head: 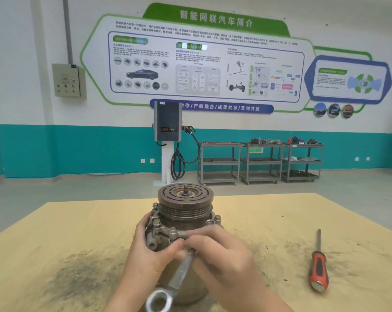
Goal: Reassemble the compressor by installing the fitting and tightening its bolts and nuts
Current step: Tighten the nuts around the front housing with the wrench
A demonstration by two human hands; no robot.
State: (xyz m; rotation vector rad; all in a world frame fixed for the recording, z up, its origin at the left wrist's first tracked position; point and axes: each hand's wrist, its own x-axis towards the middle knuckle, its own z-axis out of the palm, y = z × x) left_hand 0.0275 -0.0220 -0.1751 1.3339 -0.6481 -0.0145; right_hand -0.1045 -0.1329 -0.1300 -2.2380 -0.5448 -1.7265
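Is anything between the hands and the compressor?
Nothing visible. The left hand already holds the compressor by its side, and the right hand sits at the fitting with the wrench. The screwdriver lies off to the right.

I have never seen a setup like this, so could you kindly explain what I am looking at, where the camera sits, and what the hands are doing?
There is no robot: this is one picture from a camera worn on a person's head, looking forward and down at their own hands. On the yellowish table stands a car air-conditioning compressor, upright, with its grooved pulley on top. The left hand wraps around the compressor's side to steady it. The right hand holds a metal wrench near its far end, at the fitting bolted to the body; the wrench's ring end points toward the camera. A red and black screwdriver lies untouched to the right. Behind are a wall poster, a charging station and grey carts.
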